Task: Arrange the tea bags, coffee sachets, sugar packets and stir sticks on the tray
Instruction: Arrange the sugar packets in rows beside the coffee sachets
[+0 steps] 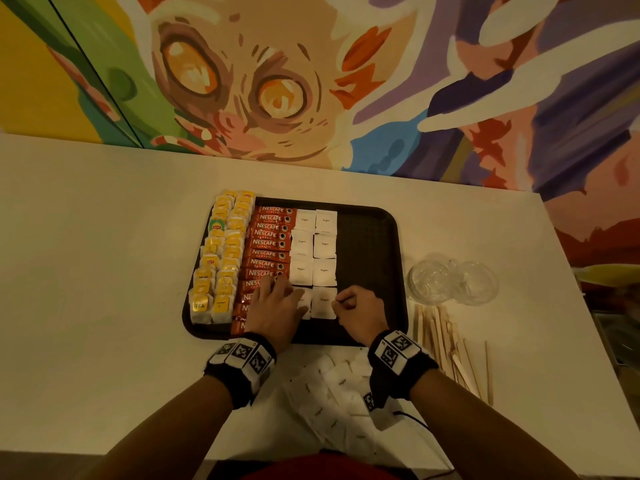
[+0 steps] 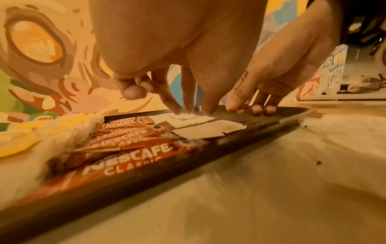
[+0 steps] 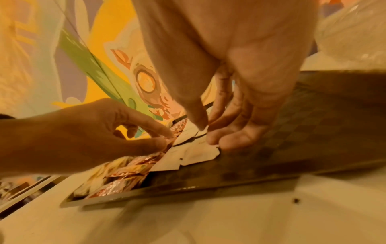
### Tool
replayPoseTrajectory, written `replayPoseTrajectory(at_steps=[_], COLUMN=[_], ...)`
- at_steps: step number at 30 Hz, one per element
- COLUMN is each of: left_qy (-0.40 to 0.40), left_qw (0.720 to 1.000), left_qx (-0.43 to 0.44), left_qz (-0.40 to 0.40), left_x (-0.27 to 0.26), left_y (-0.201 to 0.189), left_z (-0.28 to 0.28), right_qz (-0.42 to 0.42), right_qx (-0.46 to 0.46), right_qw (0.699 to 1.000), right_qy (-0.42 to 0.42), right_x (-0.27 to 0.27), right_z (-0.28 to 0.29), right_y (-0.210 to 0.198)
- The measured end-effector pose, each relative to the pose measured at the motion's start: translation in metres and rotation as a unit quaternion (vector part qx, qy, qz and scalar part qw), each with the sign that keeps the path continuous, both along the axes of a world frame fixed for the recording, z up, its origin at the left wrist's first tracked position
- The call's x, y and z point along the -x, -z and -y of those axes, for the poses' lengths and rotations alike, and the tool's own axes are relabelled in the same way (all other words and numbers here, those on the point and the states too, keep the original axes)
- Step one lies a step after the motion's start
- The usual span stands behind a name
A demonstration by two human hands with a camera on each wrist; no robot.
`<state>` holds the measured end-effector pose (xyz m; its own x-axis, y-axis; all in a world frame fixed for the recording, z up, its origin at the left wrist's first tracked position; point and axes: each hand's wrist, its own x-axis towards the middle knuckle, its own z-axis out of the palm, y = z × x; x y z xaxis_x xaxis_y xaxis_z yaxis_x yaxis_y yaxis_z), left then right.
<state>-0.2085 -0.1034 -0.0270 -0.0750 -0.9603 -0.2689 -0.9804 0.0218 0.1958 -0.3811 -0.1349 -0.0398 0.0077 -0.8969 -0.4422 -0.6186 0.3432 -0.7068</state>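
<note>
The dark tray (image 1: 367, 237) lies flat on the pale table (image 1: 104, 254), its left part filled in columns. Yellow tea bags (image 1: 221, 258) occupy the two leftmost columns, overlapping like shingles from the far rim to the near rim. Red coffee sachets (image 1: 270, 242) lie crosswise in one stack just beside them. White sugar packets (image 1: 313, 244) form two columns next to the sachets, four rows deep; the right part of the tray is bare. The left hand (image 1: 277, 306) rests over the near end of the sachets and the near-left sugar packet, its fingers (image 2: 177, 105) spread and pointing down, their tips pressing on that packet. The right hand (image 1: 360, 311) sits at the right edge of the near-right sugar packet (image 1: 324, 303); its fingers (image 3: 229, 140) are curled together, and thumb and forefinger pinch the packet's edge. A loose heap of further sugar packets (image 1: 332, 393) lies on the table in front of the tray, between the forearms. Wooden stir sticks (image 1: 446, 341) lie scattered on the table to the right of the tray's near corner. Two clear glass jars (image 1: 450, 282) lie beside the tray's right rim, beyond the sticks. A painted mural (image 1: 277, 81) covers the wall behind the table.
</note>
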Motion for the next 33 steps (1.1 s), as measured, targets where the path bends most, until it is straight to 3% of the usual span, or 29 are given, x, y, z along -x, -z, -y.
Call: replayPoseTrajectory(at_steps=[7,9,12,17,20,23,33], left_qy=[0.001,0.01,0.013,-0.013,-0.025,-0.038,-0.167], left_qw=[0.982,0.981,0.978,0.974,0.975,0.979,0.956], left_qx=[-0.006,-0.052,-0.135,-0.177,-0.185,-0.167,-0.12], left_qz=[-0.186,-0.188,-0.159,-0.141,-0.119,-0.113,-0.208], left_x=[-0.007,-0.008,-0.005,0.008,0.015,0.018,0.015], left_y=[-0.008,-0.009,-0.008,-0.004,0.001,0.006,0.008], left_z=[-0.032,-0.045,-0.061,-0.082,-0.089,-0.095,-0.097], right_qz=[0.017,-0.002,-0.097,-0.189,-0.225,-0.218,-0.159], right_qx=[0.016,0.011,0.01,0.005,0.026,0.037,0.049], right_qw=[0.989,0.982,0.958,0.926,0.915,0.924,0.958], right_qy=[-0.145,-0.189,-0.269,-0.326,-0.334,-0.313,-0.235], right_x=[0.027,0.037,0.048,0.054,0.051,0.048,0.04], right_z=[-0.045,-0.058,-0.075,-0.092,-0.098,-0.103,-0.101], right_y=[-0.022,-0.022,-0.018,-0.013,-0.008,-0.004,0.002])
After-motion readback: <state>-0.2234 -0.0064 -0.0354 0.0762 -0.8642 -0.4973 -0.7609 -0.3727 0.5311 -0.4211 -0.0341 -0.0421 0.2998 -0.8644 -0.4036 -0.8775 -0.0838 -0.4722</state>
